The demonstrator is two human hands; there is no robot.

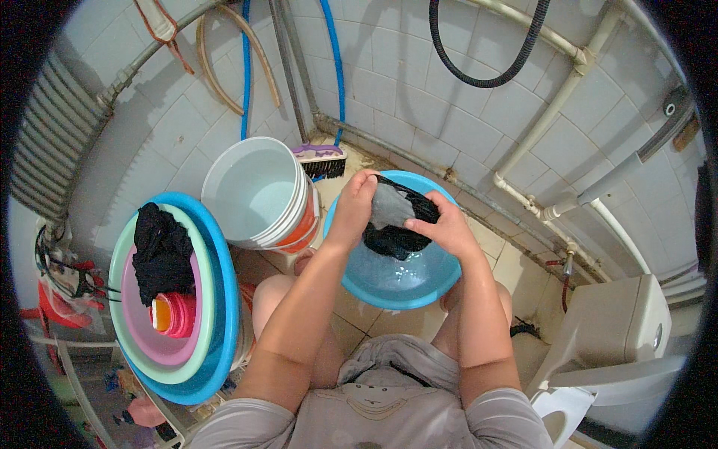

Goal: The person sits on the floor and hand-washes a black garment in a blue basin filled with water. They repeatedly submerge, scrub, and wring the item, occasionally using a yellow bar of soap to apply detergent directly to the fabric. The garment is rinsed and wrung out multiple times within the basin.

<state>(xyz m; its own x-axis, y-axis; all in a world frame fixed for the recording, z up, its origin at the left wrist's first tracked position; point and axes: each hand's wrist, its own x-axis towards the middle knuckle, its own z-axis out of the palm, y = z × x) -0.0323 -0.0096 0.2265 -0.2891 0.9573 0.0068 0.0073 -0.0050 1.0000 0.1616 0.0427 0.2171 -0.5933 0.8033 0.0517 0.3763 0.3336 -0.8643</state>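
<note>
Over a blue basin with water in it, I hold a wet black piece of clothing with a grey patch showing in its middle. My left hand pinches its upper left edge. On the other side, my right hand grips the cloth, its thumb lying on the grey part. Some of the black fabric hangs down towards the water. What kind of garment it is, I cannot tell.
Left of my knees, stacked blue, green and pink basins hold black clothing and a pink container. A white bucket of water stands behind them. A broom leans in the corner; a toilet is at right.
</note>
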